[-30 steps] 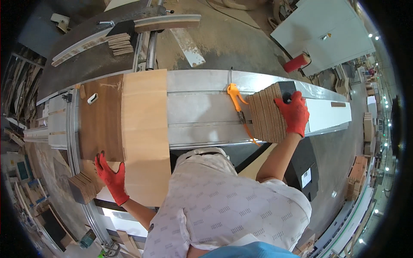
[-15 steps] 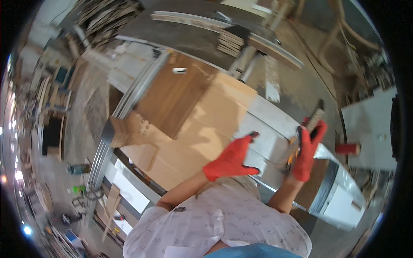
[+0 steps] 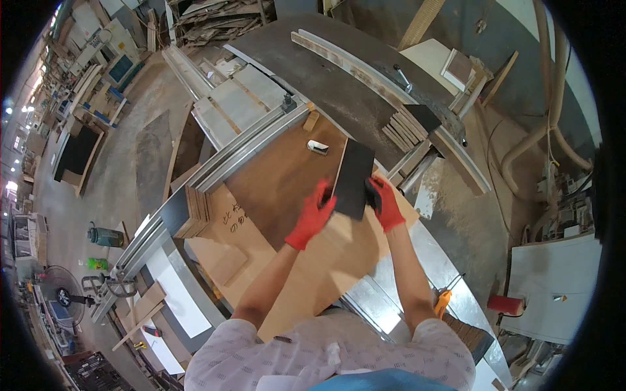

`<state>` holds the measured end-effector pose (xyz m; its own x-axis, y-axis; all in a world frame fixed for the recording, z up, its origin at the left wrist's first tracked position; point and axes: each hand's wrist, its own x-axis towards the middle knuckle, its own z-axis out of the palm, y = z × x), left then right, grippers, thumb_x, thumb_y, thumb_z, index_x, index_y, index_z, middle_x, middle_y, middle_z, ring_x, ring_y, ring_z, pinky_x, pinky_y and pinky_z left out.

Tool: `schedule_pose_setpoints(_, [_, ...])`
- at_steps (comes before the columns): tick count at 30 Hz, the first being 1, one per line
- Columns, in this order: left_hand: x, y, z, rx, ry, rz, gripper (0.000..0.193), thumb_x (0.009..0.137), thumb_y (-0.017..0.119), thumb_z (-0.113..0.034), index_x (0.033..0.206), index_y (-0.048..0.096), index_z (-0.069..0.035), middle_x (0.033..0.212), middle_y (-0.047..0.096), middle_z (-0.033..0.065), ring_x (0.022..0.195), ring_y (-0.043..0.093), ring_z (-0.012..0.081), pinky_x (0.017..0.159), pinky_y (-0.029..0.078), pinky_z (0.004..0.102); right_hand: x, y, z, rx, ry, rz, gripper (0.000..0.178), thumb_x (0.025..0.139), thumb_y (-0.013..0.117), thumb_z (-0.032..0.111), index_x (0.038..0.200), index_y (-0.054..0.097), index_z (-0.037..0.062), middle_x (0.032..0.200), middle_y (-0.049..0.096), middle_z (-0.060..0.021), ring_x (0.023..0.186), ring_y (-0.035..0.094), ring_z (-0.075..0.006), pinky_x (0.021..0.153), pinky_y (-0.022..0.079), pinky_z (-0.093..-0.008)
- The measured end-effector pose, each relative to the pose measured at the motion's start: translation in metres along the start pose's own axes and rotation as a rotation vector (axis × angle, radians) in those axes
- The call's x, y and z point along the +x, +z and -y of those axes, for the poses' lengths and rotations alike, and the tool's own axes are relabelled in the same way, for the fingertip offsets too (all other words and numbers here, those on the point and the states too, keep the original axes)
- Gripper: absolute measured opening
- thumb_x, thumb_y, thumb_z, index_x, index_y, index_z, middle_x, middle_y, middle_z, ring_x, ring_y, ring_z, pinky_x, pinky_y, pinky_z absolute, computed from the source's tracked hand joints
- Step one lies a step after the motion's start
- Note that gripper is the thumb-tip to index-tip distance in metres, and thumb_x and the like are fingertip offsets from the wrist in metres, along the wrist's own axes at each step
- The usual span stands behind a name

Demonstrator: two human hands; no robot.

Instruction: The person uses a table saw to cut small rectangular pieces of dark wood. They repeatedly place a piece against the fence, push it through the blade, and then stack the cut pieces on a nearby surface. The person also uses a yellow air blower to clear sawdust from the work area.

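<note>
Both my hands wear red gloves with black fingertips. Between them a dark rectangular board (image 3: 354,179) with a pale left edge is held tilted above wooden sheets. My left hand (image 3: 312,216) is closed at its lower left edge, and my right hand (image 3: 386,206) grips its right edge. Beneath lie a brown wood-grain sheet (image 3: 274,166) and a light tan sheet (image 3: 306,287) with handwritten marks. A small white and black object (image 3: 317,147) lies on the brown sheet beyond my left hand.
Stacks of dark-faced boards stand at the left (image 3: 189,212) and on the dark machine table (image 3: 326,72). A metal rail (image 3: 222,166) runs along the left. An orange-handled tool (image 3: 443,302) lies by my right forearm. A fan (image 3: 62,296) stands far left.
The view has turned. My right hand has brought the board from the right side to above the sheets, and my left hand, spread and empty before, has closed on its edge.
</note>
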<state>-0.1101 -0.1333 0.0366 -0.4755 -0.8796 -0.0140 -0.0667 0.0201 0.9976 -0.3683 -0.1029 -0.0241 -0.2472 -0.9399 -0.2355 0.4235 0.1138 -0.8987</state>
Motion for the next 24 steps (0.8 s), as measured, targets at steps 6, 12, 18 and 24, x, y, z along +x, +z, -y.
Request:
schedule_pose_setpoints(6, [0.134,-0.024,0.052,0.445,0.259,-0.524,0.08,0.093,0.079,-0.036,0.153,0.044,0.003,0.146,0.055,0.023,0.137,0.053,0.0375,0.115,0.042,0.0451,0.232,-0.032,0.008,-0.223,-0.218,-0.252,0.024,0.098,0.075,0.021,0.115,0.075,0.0035,0.102,0.073,-0.0038,0.095,0.067,-0.0183,0.084,0.055,-0.0335])
schedule_pose_setpoints(12, [0.171,-0.019,0.058,0.72,0.246,-0.571,0.116,0.072,0.087,-0.061,0.156,0.037,0.001,0.155,0.046,0.0222,0.148,0.036,0.0428,0.124,0.022,0.0571,0.321,0.002,-0.003,-0.48,-0.07,-0.152,0.033,0.094,0.079,0.025,0.114,0.076,-0.0016,0.1,0.075,-0.0072,0.088,0.065,-0.0185,0.079,0.052,-0.0375])
schedule_pose_setpoints(18, [0.191,-0.019,0.058,0.866,0.036,-0.677,0.118,0.066,0.09,-0.061,0.155,0.037,-0.003,0.144,0.05,0.0232,0.144,0.037,0.0455,0.122,0.016,0.0681,0.298,0.058,0.0,-0.644,0.056,0.051,0.039,0.091,0.082,0.035,0.108,0.077,0.0002,0.09,0.071,-0.0102,0.081,0.063,-0.0205,0.074,0.05,-0.0406])
schedule_pose_setpoints(24, [0.201,0.002,0.052,0.8,-0.004,-0.659,0.115,0.065,0.092,-0.058,0.153,0.039,-0.006,0.133,0.053,0.0212,0.135,0.043,0.0415,0.122,0.016,0.0693,0.305,0.019,0.022,-0.919,0.038,0.021,0.033,0.091,0.082,0.038,0.095,0.07,0.007,0.081,0.062,-0.0038,0.07,0.057,-0.0181,0.062,0.045,-0.0367])
